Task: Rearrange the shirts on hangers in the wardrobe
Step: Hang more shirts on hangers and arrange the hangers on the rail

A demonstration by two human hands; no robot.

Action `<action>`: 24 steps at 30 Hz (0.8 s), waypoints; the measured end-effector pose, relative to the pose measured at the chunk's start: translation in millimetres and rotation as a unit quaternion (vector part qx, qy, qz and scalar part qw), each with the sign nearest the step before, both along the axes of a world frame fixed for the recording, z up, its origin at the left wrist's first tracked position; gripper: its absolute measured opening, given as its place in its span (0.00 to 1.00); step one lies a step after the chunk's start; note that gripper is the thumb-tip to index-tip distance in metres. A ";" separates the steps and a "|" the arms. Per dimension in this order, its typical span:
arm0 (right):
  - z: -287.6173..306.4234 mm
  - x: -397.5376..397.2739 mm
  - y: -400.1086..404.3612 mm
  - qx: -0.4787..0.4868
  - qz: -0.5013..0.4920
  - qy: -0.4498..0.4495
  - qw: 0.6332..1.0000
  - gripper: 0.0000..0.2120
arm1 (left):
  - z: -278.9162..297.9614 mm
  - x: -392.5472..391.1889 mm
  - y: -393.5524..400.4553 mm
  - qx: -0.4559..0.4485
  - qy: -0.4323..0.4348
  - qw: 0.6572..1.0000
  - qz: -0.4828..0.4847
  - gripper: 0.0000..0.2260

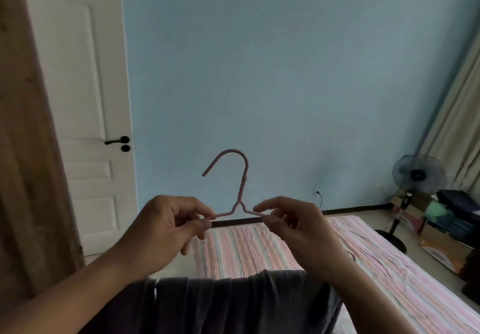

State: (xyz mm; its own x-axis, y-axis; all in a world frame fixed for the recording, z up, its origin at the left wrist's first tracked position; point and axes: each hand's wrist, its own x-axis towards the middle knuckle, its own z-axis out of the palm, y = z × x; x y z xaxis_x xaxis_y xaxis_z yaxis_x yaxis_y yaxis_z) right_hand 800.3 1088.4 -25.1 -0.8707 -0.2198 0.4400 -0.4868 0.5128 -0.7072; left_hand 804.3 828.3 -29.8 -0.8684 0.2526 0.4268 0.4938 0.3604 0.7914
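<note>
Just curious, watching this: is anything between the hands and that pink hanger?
No. Both hands already hold the hanger: the left hand pinches its left shoulder, the right hand its right, with the hook upright. A dark shirt lies below, apart from it.

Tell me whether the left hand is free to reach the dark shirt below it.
Probably not yet: the left hand pinches the pink hanger, as does the right hand. Nothing blocks the dark shirt.

The hands are hiding both shoulder arms of the pink hanger (241, 183). The bottom frame edge is cutting off the dark shirt (233, 305) at 6 o'clock. The right frame edge is cropping the clutter (457, 211) at 3 o'clock, too blurred to identify.
</note>
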 end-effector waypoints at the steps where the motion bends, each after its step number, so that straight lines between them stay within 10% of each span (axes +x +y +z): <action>1: 2.4 -3.6 -6.1 -0.002 0.025 0.002 1.000 0.07 | 1.5 6.5 -5.6 0.011 -0.001 1.000 0.014 0.05; 24: 42.4 18.6 -257.2 -0.015 0.409 0.084 0.909 0.08 | 54.9 191.9 -180.4 0.014 0.061 0.940 0.335 0.07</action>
